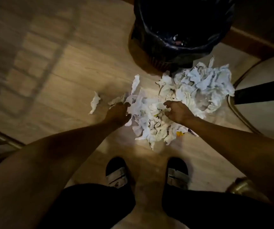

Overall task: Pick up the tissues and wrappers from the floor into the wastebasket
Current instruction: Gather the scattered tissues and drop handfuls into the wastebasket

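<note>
Looking down from the head view, blur hides detail: the tissues (179, 100) form one crumpled heap, uncountable, with a yellow wrapper (180, 133) half buried at its near edge. One stray tissue (94, 102) lies apart, left. Two hands reach in: left hand (119, 114) and right hand (177, 112), fingers curled loosely, gripping nothing. One black-lined wastebasket (179, 30), cut off at the far edge, stands just beyond the heap on a pale wood floor (50, 71)

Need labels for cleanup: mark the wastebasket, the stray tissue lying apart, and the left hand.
wastebasket (179, 45): head view, near rim of its black liner.
stray tissue (94, 102): head view, its middle.
left hand (118, 113): head view, back of hand.
</note>
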{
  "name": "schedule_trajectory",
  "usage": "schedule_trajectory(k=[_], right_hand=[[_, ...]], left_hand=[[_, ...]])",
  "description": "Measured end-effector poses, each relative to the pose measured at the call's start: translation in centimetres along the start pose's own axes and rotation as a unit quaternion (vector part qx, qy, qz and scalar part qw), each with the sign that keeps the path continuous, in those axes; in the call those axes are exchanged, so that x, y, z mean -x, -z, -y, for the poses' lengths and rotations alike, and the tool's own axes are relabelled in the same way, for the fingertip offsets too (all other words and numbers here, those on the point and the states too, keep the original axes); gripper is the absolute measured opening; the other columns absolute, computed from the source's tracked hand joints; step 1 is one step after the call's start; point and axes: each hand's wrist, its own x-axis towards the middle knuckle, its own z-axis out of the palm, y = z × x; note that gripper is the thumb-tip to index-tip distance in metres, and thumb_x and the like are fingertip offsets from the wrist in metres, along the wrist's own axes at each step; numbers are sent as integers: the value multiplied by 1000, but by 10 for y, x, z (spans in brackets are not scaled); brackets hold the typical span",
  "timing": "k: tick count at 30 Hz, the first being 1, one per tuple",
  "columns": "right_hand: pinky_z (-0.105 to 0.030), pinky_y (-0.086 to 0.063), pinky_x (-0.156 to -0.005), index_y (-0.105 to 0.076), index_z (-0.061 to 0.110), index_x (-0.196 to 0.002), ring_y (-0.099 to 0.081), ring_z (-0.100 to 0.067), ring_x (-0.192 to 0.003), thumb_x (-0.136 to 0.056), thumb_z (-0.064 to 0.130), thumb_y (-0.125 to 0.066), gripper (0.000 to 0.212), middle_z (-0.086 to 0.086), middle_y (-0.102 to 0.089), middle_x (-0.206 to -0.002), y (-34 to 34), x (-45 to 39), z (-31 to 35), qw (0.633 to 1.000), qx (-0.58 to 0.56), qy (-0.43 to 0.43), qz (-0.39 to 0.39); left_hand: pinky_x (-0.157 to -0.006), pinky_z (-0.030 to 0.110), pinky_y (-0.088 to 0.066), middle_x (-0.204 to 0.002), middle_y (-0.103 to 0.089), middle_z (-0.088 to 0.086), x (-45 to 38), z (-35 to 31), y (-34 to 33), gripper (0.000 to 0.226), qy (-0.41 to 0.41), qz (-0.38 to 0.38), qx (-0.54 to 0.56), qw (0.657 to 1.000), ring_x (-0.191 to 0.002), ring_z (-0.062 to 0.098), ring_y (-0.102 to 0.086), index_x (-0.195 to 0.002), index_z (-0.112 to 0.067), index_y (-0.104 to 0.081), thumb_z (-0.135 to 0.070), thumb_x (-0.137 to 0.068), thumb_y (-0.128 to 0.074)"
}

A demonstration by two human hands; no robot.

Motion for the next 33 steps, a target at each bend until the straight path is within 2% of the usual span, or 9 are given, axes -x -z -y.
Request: schedule_trajectory(k=[7, 11, 14, 19, 21, 24, 29, 31, 33], right_hand=[[-36, -55, -79, -67, 15, -118, -69, -26, -95, -90, 24, -60, 30, -6, -74, -105, -23, -75, -1, 984, 35, 154, -86], [-32, -50, -75, -64, 18, -120, -66, -23, -94, -94, 27, -57, 28, -3, -71, -108, -23, -106, 2, 964, 139, 209, -87], [-34, -49, -77, -60, 17, -125, -64, -25, -98, -93, 35, -58, 36, -5, -67, -114, -7, -111, 11, 936, 239, 252, -47], [-43, -51, -89, -43, 19, -142, -58, -36, -114, -88, 41, -51, 59, -15, -57, -128, -4, -126, 36, 944, 225, 236, -47], [-41, -50, -93, -34, 25, -149, -58, -39, -115, -90, 53, -35, 66, -18, -50, -136, -17, -137, 43, 949, 212, 232, -28], [-39, -47, -93, -21, 38, -153, -56, -38, -114, -98, 53, -37, 59, -19, -38, -142, -33, -161, 55, 924, 279, 260, 22], [-37, -52, -82, -65, 14, -116, -62, -36, -96, -89, 34, -58, 34, -15, -56, -114, -50, -184, 77, 928, 242, 283, 9], [-37, -53, -75, -70, 8, -93, -64, -34, -86, -89, 31, -55, 28, -14, -64, -97, -59, -185, 89, 916, 231, 328, -15], [-38, -53, -72, -68, 8, -84, -64, -32, -80, -92, 29, -51, 28, -13, -65, -89, -68, -182, 102, 903, 212, 372, -31]], left_hand=[[-82, 46, -54, -137, -46, 18, -73, 11, -55, 70, -90, -36, -140, 985, -100, 42, -65, -142, -25, -41, -61, -84, -57], [-77, 42, -50, -115, -59, 20, -91, 18, -56, 38, -188, 31, -203, 960, -97, 42, -63, -118, -14, -55, -31, -85, -61], [-80, 36, -46, -107, -68, 18, -98, 14, -33, 29, -179, 82, -193, 961, -102, 37, -62, -111, -9, -65, -22, -86, -65], [-81, 32, -47, -111, -72, 14, -72, 24, -12, 31, -139, 19, -110, 984, -102, 35, -65, -111, -12, -70, -24, -83, -68], [-80, 32, -47, -110, -72, 14, -57, 37, -12, 33, -132, 33, -97, 986, -101, 34, -65, -111, -13, -70, -26, -80, -66], [-82, 33, -48, -111, -71, 15, -38, 62, 2, 36, -110, 62, -129, 984, -102, 35, -65, -111, -12, -70, -21, -77, -62], [-79, 20, -44, -97, -71, 13, -12, 98, 19, 29, -27, 32, -45, 998, -88, 27, -65, -106, -6, -73, -10, -85, -54], [-79, 28, -53, -84, -71, 14, -5, 113, 22, 25, 2, 3, -8, 1000, -73, 24, -61, -89, -5, -72, -14, -91, -49], [-80, 33, -52, -88, -72, 20, 0, 127, 23, 35, 31, -2, 5, 999, -78, 27, -62, -79, -7, -69, -28, -94, -47]])
